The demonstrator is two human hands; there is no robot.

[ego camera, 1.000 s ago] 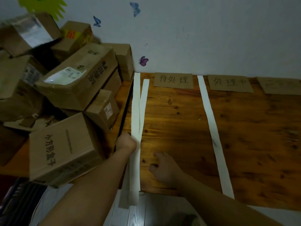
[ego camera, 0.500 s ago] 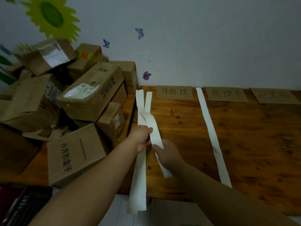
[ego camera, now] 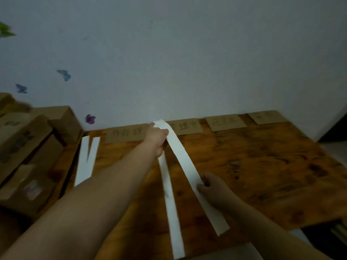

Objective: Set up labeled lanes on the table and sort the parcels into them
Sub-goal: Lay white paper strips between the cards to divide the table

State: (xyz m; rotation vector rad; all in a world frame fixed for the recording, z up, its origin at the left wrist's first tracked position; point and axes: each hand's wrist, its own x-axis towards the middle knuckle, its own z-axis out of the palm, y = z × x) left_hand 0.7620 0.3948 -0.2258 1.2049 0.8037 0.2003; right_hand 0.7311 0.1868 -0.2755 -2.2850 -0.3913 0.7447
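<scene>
Both hands carry one long white paper strip [ego camera: 185, 158] above the wooden table [ego camera: 262, 166]. My left hand [ego camera: 157, 139] grips its far end near the wall. Nearer the front edge, my right hand [ego camera: 210, 184] pinches the same strip. A second white strip [ego camera: 170, 199] lies flat on the table under my left hand, running to the front edge. Two more strips [ego camera: 86, 162] lie at the table's left edge. Cardboard label cards [ego camera: 125, 136] with handwriting line the back edge, with others [ego camera: 225, 122] to the right. Brown parcels [ego camera: 28, 151] are piled on the left.
A white wall with butterfly stickers [ego camera: 90, 119] rises behind the table. The table's right corner [ego camera: 308, 139] drops off beside a dark gap. The floor shows below the front edge.
The view swung right and up. Both hands lifted the strip from the left edge and carried it rightward, stretching it out between them over the table's middle.
</scene>
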